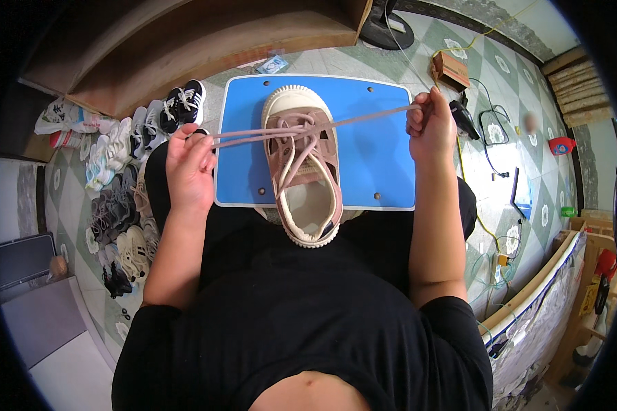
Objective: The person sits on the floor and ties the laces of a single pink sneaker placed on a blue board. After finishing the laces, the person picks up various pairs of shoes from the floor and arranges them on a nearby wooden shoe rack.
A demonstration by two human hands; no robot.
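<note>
A dusty-pink and cream sneaker [311, 164] lies on a small blue table [373, 157], its toe pointing away from me and its heel overhanging the near edge. Shoelaces [370, 115] stretch taut to both sides from a crossing over the tongue. On the left, my left hand [190, 168] is closed in a pinch on the lace, which shows there as two strands. A single strand runs to my right hand [432, 127], whose fingers are curled tightly round its end. Both hands are raised at the table's sides, apart from the shoe itself.
Several pairs of shoes [120, 185] stand in rows on the tiled floor at left. Beyond the table is a wooden cabinet [212, 61]. To the right lie a cardboard box [451, 71], a black hair dryer [463, 120], loose cables [487, 147] and a red container [561, 146].
</note>
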